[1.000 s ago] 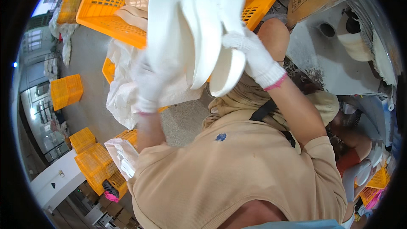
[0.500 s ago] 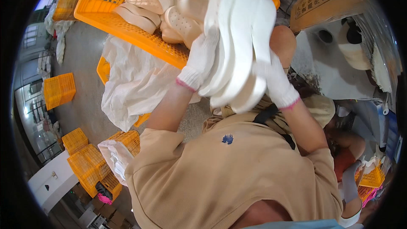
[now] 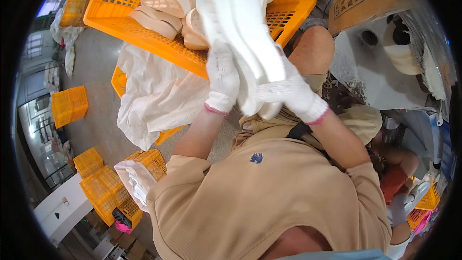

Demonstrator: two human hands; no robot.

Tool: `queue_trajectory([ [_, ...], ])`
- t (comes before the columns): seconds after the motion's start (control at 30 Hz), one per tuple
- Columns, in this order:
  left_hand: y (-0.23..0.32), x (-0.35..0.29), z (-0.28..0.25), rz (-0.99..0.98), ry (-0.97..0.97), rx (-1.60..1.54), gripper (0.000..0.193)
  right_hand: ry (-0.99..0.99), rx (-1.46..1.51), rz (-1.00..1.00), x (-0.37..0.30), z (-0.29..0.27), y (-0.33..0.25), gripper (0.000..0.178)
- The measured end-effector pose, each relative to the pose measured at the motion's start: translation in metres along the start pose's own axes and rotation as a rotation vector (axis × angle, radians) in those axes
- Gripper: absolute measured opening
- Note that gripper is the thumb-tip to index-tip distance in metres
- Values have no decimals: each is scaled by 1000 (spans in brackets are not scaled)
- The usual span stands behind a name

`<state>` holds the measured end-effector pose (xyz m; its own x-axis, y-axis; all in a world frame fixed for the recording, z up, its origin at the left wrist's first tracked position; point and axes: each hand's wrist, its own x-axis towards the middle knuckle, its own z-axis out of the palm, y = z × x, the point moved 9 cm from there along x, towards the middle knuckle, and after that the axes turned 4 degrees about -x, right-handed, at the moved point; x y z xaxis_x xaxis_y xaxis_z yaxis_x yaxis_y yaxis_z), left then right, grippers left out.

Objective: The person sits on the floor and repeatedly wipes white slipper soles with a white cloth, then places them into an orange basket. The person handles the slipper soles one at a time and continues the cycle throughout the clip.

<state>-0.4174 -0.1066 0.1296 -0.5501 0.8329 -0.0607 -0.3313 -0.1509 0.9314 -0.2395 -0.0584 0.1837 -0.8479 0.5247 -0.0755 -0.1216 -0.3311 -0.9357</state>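
Observation:
Both my hands wear white knit gloves with pink cuffs. A bunch of long white shoe soles [image 3: 236, 19] is held between them, blurred by motion, with its far end over an orange crate [image 3: 139, 30]. At the near left side of the bunch, my left hand [image 3: 223, 74] is closed against the soles. My right hand [image 3: 291, 94] grips their near end from the right, thumb and fingers around it. Inside the crate lie several cream-coloured soles [image 3: 166, 2], some dotted with small holes; the white bunch hides part of them.
A white plastic sheet [image 3: 154, 96] drapes over another orange crate below left. At right stand a cardboard box [image 3: 365, 0] and a grey surface with a round hole [image 3: 369, 38]. A co-worker's gloved hand [image 3: 398, 207] holds a grey piece at lower right. More orange crates [image 3: 70, 106] stand on the floor.
The white soles have swung left over the crate and lie closer together. My right hand has moved left and down, nearer my left hand, which has shifted slightly down.

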Motion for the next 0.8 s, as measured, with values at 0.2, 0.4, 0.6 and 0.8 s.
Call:
queue_trajectory([
  [0.2, 5, 29, -35, -434, 53, 112, 36, 444, 264, 251, -170, -93, 28, 90],
  [0.4, 27, 42, 107, 725, -83, 1187, 70, 656, 189, 176, -331, -121, 29, 94],
  [0.6, -174, -129, 311, -731, -686, 62, 76, 1496, 478, -90, -412, -121, 62, 55],
  [0.8, -233, -134, 395, -913, -438, -235, 42, 1467, 257, -50, -379, -126, 23, 48],
])
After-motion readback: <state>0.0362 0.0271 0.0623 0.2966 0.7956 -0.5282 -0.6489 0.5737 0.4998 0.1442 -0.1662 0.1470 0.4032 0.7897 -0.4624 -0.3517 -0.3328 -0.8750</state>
